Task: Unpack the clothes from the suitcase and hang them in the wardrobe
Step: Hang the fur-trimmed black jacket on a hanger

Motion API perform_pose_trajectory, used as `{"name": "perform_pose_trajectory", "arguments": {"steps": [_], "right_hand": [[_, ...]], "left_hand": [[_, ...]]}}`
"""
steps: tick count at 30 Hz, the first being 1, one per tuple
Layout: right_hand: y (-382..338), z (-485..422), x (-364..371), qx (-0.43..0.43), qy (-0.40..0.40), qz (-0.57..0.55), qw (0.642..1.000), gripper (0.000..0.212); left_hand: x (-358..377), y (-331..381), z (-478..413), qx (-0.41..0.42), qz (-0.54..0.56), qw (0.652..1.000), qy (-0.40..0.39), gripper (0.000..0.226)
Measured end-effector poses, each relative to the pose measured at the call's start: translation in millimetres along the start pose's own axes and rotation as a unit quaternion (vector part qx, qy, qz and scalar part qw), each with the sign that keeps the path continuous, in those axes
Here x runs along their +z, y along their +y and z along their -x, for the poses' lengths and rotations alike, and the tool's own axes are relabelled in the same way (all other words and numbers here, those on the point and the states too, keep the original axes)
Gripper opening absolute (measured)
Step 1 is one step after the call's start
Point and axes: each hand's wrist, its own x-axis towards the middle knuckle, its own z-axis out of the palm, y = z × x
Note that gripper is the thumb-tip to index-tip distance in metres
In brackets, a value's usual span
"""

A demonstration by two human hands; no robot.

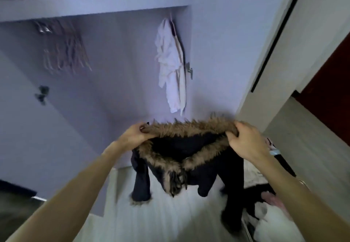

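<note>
A dark jacket [200,173] with a brown fur-trimmed hood hangs in the air in front of the open wardrobe [113,71]. My left hand [135,134] grips the left end of the fur trim and my right hand [244,140] grips the right end, spreading the hood open. The sleeves dangle toward the pale floor. Inside the wardrobe a white garment [170,65] hangs at the right, and a bunch of bare hangers [64,50] hangs at the left. The open suitcase [269,213] with light and pink clothes lies at the lower right, partly hidden by my right arm.
A shelf [94,2] above the rail holds folded dark and grey clothes. The wardrobe's open door [265,42] stands to the right, with a dark red surface beyond it. Pale flooring [144,221] runs below the jacket.
</note>
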Motion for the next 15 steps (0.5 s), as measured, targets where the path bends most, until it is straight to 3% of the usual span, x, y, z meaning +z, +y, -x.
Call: {"name": "perform_pose_trajectory", "arguments": {"steps": [2, 6, 10, 12, 15], "right_hand": [[-39, -10, 22, -0.01, -0.017, 0.043, 0.999, 0.016], [-106, -32, 61, -0.015, -0.054, 0.104, 0.993, 0.024], [-158, -61, 87, 0.043, -0.097, 0.049, 0.993, 0.031], [-183, -78, 92, 0.061, -0.093, 0.027, 0.993, 0.032], [-215, -103, 97, 0.079, -0.087, 0.018, 0.993, 0.032]], "left_hand": [[-44, -21, 8, -0.03, -0.023, 0.999, -0.013, 0.056], [-114, -30, 28, -0.078, -0.089, 0.991, -0.059, 0.03], [-165, -41, 35, -0.052, -0.039, 0.998, 0.022, 0.053], [-185, -44, 34, -0.032, -0.06, 0.996, 0.057, 0.037], [-205, -45, 30, 0.005, -0.132, 0.984, 0.12, 0.035]]}}
